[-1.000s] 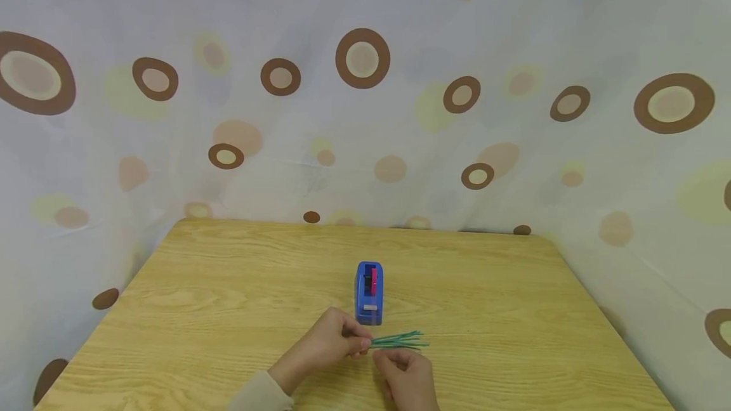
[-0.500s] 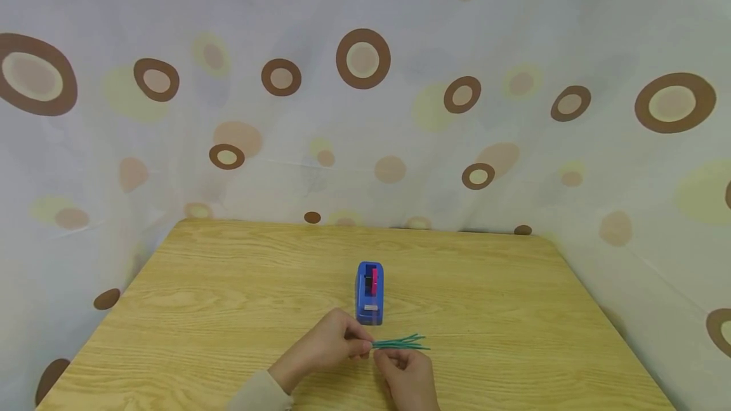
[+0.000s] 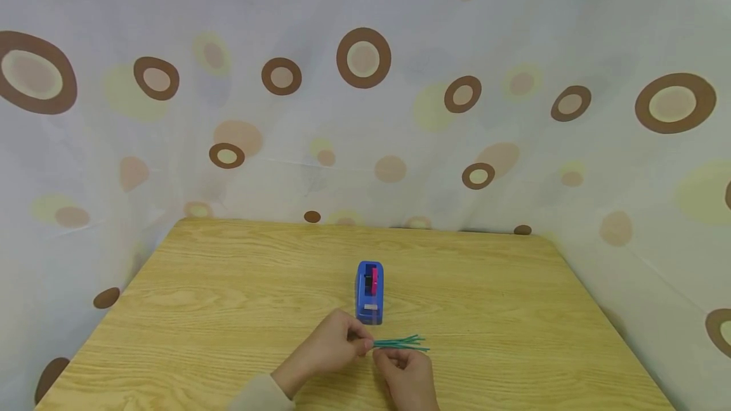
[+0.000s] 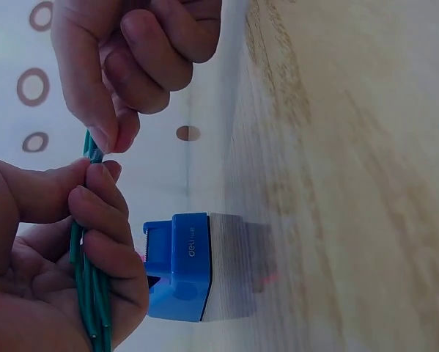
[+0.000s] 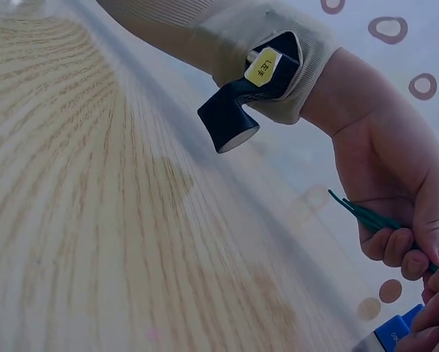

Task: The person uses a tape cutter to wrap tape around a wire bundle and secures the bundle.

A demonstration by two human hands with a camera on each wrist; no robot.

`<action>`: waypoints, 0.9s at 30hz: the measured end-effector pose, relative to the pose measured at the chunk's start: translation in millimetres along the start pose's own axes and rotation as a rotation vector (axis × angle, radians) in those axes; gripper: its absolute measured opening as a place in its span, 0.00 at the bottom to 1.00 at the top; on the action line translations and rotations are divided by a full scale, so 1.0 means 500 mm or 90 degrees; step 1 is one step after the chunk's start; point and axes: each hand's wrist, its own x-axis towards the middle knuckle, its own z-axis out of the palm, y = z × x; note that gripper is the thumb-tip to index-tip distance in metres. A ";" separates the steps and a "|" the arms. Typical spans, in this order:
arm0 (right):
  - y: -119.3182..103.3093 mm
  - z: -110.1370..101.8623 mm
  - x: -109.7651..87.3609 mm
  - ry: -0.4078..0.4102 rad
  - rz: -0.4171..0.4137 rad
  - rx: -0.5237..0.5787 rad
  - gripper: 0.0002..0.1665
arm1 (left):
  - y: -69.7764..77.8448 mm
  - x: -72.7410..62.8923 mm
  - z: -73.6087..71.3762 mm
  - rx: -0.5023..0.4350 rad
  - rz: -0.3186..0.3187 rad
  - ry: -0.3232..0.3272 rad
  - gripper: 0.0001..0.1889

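A bundle of thin green wires (image 3: pixel 402 344) lies crosswise between the two hands in the head view. My left hand (image 3: pixel 334 347) grips it with curled fingers. In the left wrist view, the loose lengths of the wires (image 4: pixel 93 304) cross that palm. My right hand (image 3: pixel 408 376) pinches the bundle between thumb and finger, right beside the left fingertips, where its remaining fingers curl inward. Just beyond the hands stands a blue tape dispenser (image 3: pixel 369 290) with a pink-and-black tape core. The gripped middle of the bundle is hidden by fingers.
A wood-grain table (image 3: pixel 228 284) carries everything. Behind and along both sides hangs a white curtain (image 3: pixel 365 125) patterned with brown and beige ovals. A black camera (image 5: pixel 252 95) is strapped to the left wrist over a beige sleeve (image 5: pixel 278 37).
Both hands stay nearly in place. The green wires have turned slightly between the fingers, and their spread ends sit a little lower in the head view than one second ago.
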 end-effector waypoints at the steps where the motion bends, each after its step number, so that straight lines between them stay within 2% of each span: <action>1: 0.001 0.000 0.001 0.000 -0.002 0.000 0.19 | 0.000 0.000 0.001 0.003 0.001 0.002 0.05; 8: 0.005 -0.002 0.003 -0.001 -0.010 0.002 0.20 | -0.003 0.001 0.002 0.010 0.011 0.006 0.05; 20: 0.005 -0.005 0.006 -0.012 0.006 -0.012 0.21 | -0.004 0.003 0.001 0.015 -0.012 0.004 0.06; 27: 0.006 -0.009 0.005 -0.047 0.012 0.005 0.23 | -0.007 0.002 -0.001 0.007 -0.008 0.006 0.06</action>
